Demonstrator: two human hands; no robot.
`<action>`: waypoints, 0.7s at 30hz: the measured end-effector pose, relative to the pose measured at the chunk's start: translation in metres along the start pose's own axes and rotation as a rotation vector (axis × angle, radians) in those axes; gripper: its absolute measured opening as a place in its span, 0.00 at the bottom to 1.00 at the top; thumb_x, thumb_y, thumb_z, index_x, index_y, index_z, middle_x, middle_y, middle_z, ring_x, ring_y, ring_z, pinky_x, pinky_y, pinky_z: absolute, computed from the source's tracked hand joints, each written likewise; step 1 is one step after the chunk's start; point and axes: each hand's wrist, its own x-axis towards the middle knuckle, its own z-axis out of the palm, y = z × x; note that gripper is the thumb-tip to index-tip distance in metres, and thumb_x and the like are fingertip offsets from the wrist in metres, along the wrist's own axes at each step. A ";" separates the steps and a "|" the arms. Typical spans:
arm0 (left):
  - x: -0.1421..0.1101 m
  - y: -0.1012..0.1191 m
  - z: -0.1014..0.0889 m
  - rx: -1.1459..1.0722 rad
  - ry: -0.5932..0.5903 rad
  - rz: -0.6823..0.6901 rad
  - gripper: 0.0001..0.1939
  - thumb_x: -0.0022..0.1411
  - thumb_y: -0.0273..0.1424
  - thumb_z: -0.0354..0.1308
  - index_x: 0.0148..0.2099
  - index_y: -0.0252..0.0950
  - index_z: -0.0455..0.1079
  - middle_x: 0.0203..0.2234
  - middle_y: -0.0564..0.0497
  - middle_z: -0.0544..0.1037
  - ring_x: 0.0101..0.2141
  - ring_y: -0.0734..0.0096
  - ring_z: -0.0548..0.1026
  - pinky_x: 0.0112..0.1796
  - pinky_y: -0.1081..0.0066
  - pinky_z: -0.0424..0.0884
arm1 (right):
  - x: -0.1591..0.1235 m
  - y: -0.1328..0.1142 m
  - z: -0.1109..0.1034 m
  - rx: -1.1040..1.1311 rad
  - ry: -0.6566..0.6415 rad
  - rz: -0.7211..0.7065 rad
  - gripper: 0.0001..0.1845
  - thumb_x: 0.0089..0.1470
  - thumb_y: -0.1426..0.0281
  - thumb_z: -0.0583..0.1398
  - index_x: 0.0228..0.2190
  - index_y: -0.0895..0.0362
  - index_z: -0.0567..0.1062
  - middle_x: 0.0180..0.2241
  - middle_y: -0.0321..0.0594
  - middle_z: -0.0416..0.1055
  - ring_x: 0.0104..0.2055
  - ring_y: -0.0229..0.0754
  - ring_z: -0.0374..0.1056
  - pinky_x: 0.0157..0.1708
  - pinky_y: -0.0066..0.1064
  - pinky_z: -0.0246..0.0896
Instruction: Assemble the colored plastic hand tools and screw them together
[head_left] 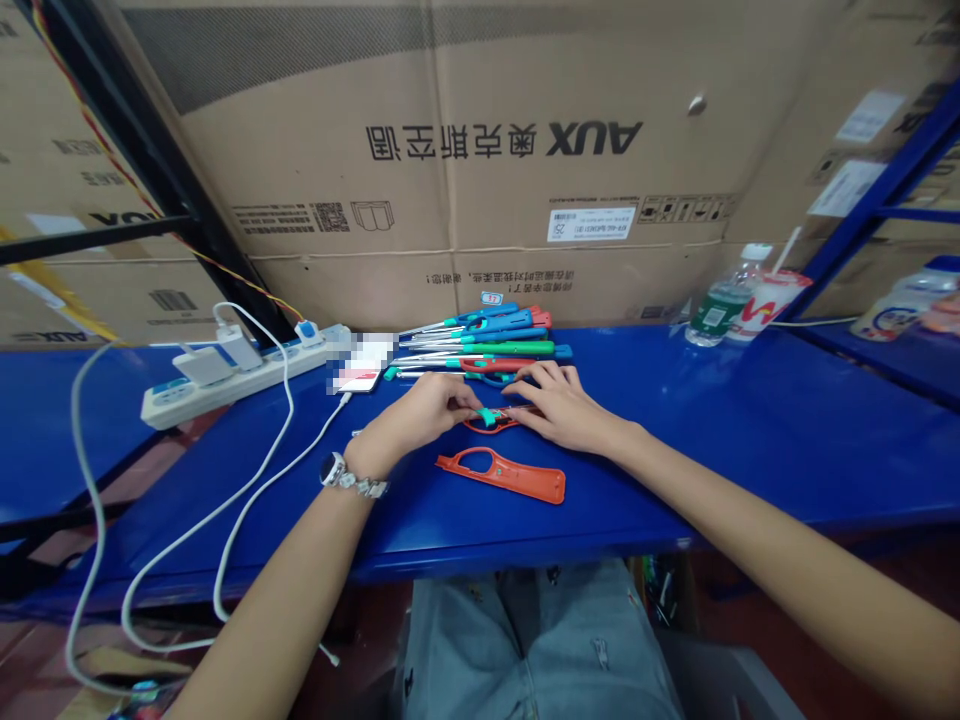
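Observation:
My left hand pinches a small teal part against an orange lighter shell half that lies on the blue table. My right hand rests on the right end of that shell, fingers pressed down on it. A second orange shell half lies loose on the table just in front of both hands. Behind the hands sits a pile of long-nosed lighters in blue, green, red and teal. A watch is on my left wrist.
A white power strip with chargers and trailing white cables lies at the left, beside a phone. A water bottle and a paper cup stand at the back right. Large cardboard boxes form the back wall.

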 end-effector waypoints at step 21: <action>0.002 0.002 0.012 -0.080 0.017 -0.081 0.06 0.60 0.20 0.61 0.34 0.35 0.77 0.27 0.50 0.82 0.29 0.68 0.79 0.32 0.70 0.73 | 0.001 0.000 0.001 -0.001 -0.028 -0.015 0.18 0.71 0.58 0.53 0.49 0.52 0.78 0.52 0.48 0.72 0.57 0.53 0.61 0.54 0.48 0.53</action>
